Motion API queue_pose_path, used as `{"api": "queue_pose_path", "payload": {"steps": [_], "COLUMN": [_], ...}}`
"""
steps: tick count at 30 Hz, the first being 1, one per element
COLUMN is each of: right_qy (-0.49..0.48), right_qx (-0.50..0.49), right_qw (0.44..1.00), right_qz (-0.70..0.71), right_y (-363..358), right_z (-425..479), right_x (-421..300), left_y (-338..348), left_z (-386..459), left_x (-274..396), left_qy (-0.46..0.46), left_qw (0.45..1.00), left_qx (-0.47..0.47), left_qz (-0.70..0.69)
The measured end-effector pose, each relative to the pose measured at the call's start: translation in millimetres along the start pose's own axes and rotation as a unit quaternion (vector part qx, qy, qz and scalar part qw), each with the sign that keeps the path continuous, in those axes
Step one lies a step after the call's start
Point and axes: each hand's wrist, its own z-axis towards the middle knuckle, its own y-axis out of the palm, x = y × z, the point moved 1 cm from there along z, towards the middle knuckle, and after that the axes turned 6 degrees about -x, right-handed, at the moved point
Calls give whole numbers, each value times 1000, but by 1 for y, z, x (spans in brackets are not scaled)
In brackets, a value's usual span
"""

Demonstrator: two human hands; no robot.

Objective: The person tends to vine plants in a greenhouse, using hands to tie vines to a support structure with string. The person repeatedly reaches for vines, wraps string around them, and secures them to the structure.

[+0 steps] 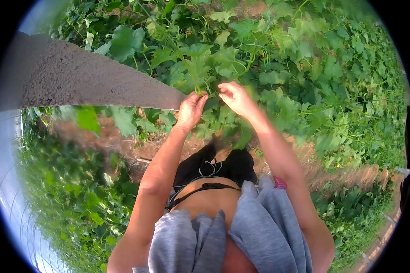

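Note:
My left hand (191,107) pinches a green grapevine shoot (199,89) between thumb and fingertips, in front of me at arm's length. To its right my right hand (237,99) is raised with thumb and forefinger apart, a short gap from the left fingertips. Thin strands cross the gap between both hands; whether they are tendrils or twine I cannot tell. Lobed vine leaves (200,66) spread just beyond the fingers. A thicker pale-green stem (251,61) rises behind my right hand, with a thin tie or wire (256,45) near its top.
A rough grey beam or post (89,76) juts in from the left, its narrow end close to my left hand. Dense vine foliage (345,112) fills the right side. Bare brown soil (307,170) runs between the rows, with more vines (78,208) behind at left.

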Motion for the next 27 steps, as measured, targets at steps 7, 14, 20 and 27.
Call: {"api": "queue_pose_path", "payload": {"steps": [7,14,20,27], "right_qy": [-117,42,58,70], "right_qx": [-22,47,109,56], "right_qw": [983,998,988,996], "right_qz": [-141,-19,90,1], "right_y": [14,25,34,31], "right_z": [-7,-7,-14,-13], "right_x": [-36,-12,3,-13], "left_y": [-1,2,1,-1], "left_z": [-4,-6,-4,0], "left_x": [1,5,6,3], "left_qy": [-3,-6,-28,-31], "left_qw": [1000,1000,998,997], "left_qx": [-13,-17,-30,-45], "left_qz": [-7,-20,-53,-57]}}
